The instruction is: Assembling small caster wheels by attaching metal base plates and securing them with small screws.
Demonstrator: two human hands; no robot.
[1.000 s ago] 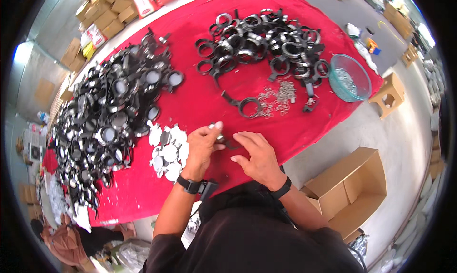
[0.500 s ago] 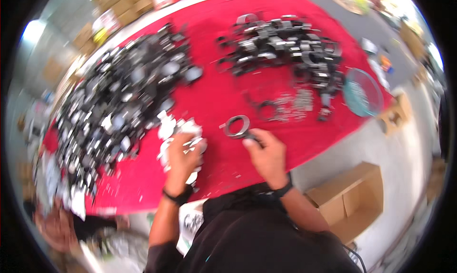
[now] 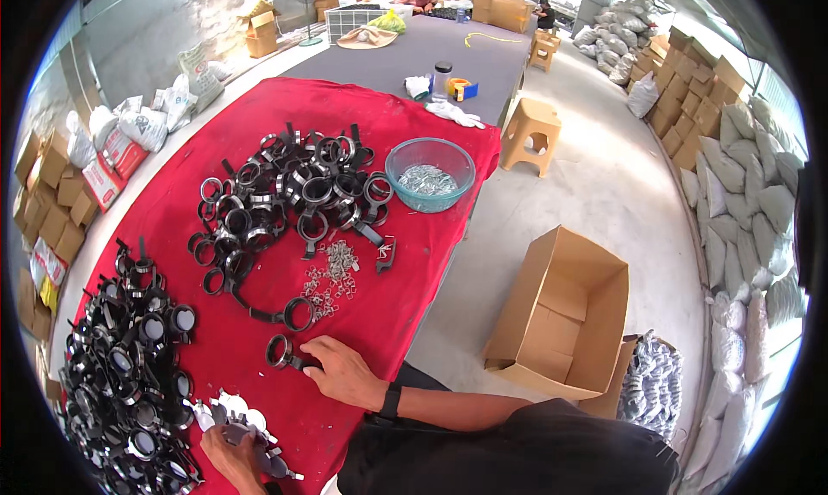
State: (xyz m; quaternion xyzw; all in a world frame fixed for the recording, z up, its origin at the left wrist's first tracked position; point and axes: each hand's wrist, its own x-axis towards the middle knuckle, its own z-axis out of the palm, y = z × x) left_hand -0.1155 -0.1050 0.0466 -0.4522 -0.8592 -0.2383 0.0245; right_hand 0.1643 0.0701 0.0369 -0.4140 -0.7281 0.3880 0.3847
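Observation:
My right hand (image 3: pixel 347 376) has its fingers closed round the short handle of a black ring with a silvery inner band (image 3: pixel 279 351), held low at the red cloth. My left hand (image 3: pixel 231 457) is at a small heap of white, disc-shaped pieces (image 3: pixel 250 416) near the front edge. Its fingers curl about a greyish disc (image 3: pixel 235 435), partly hidden by them. Just beyond the right hand lies another black ring on a curved strip (image 3: pixel 299 314). Small metal clips (image 3: pixel 332 275) lie scattered and heaped past it.
A large pile of black ringed parts with pale discs (image 3: pixel 129 357) covers the left side; more black rings (image 3: pixel 302 184) are heaped farther back. A teal bowl of metal pieces (image 3: pixel 429 172) stands by the right edge. An open carton (image 3: pixel 561 314) and a stool (image 3: pixel 530 137) are on the floor.
My view has swung to the right and up, showing more of the room. The right hand still holds the black ring; the left hand stays at the white pieces.

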